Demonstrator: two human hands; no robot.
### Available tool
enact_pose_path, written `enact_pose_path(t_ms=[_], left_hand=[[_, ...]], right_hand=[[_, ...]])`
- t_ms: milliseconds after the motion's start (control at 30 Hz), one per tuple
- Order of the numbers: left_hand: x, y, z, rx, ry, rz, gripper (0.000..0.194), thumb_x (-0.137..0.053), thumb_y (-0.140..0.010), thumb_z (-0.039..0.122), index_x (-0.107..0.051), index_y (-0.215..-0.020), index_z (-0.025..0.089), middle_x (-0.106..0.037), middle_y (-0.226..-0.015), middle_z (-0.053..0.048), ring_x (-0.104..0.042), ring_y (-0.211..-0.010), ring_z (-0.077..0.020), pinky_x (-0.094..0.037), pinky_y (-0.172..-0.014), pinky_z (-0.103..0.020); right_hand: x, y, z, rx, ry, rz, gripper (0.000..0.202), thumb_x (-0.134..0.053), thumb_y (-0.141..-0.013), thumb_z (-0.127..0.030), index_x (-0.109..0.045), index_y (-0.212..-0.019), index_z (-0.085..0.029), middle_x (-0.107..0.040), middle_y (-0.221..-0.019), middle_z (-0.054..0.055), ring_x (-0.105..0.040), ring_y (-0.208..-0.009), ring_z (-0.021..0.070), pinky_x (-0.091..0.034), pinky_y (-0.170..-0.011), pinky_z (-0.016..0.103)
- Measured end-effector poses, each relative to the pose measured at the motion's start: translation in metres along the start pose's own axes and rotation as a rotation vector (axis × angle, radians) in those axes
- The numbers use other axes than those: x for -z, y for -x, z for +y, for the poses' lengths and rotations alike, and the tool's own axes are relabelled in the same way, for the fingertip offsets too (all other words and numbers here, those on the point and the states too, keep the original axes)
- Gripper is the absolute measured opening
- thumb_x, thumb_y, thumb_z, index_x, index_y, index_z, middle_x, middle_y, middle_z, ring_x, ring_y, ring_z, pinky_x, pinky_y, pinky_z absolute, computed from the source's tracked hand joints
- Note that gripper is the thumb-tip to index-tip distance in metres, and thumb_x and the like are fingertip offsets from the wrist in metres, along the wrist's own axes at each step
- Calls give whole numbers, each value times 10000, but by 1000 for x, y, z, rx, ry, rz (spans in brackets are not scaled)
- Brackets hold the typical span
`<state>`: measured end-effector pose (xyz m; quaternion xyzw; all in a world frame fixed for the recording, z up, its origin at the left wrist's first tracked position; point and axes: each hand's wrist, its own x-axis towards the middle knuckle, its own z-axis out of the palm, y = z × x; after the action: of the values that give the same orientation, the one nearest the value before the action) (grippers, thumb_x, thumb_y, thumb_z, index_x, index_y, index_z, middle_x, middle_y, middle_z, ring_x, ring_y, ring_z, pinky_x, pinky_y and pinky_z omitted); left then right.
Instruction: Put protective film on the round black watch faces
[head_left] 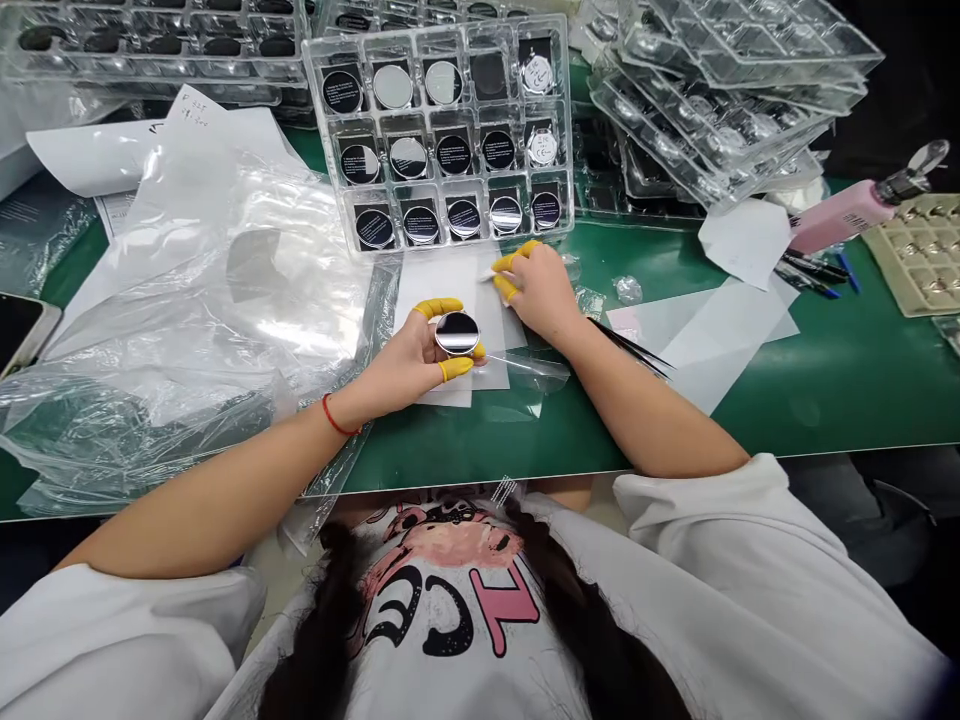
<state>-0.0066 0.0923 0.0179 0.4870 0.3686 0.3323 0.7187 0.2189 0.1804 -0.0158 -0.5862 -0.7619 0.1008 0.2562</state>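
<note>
My left hand [420,350], in yellow finger cots, grips a round, black-faced disc with a silver rim [457,333] by its edge. The glossy face is turned up and reflects a bright band. Further forward and right, my right hand [534,285] also wears yellow finger cots. Its fingers are pinched together over the white sheets, near a small white bit too unclear to name. Under both hands lie the white paper sheets [442,285]. Just beyond them, a clear plastic tray [348,240] leans up with several similar round discs in its compartments.
Crumpled clear plastic film [180,300] covers the left side. Stacked clear trays [720,120] rise at the back right. Dark tweezers [630,348] lie by my right forearm. A pink bottle [840,215], pens [814,270] and a beige tray [922,255] are farther right on the green table [862,390].
</note>
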Motion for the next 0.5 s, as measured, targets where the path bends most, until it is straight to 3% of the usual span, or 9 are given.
enact_pose_path(t_ms=[100,200,300,400,500], left_hand=[[0,1,1,16,-26,-32,567,-721,-807,177,-347,-1233,190,-682,-956,-23,-728,-974,-172,-555,-884,-321],[1,1,-2,-23,-75,-25,517,-730,-807,222,-386,-1193,192,-667,-953,-29,-721,-891,-167,-538,-716,-256],[5,1,-7,-93,-229,54,440,-755,-780,258,-468,-1106,187,-626,-1027,-39,-667,-880,-150,-506,-656,-235],[9,1,-11,-142,-317,100,484,-760,-765,246,-490,-1163,191,-618,-1107,-51,-630,-947,-152,-510,-726,-242],[10,2,-10,-87,-217,37,580,-758,-756,224,-437,-1237,189,-633,-882,-2,-611,-747,-111,-469,-635,-223]], right_hand=[[10,8,-20,70,-86,-12,184,-575,-867,-177,-720,-976,-207,-628,-895,65,-578,-876,213,-497,-779,385],[25,26,-53,319,-188,6,218,-516,-938,-213,-691,-1066,-240,-634,-957,46,-581,-923,185,-491,-804,352],[25,45,-77,526,-92,-19,236,-473,-969,-234,-689,-1066,-244,-628,-988,65,-551,-915,192,-475,-796,360],[16,61,-82,670,35,50,214,-498,-958,-210,-687,-1057,-220,-638,-983,81,-529,-921,209,-456,-795,373],[13,68,-76,798,51,179,175,-538,-941,-171,-685,-1023,-219,-645,-928,64,-524,-925,200,-437,-786,361]])
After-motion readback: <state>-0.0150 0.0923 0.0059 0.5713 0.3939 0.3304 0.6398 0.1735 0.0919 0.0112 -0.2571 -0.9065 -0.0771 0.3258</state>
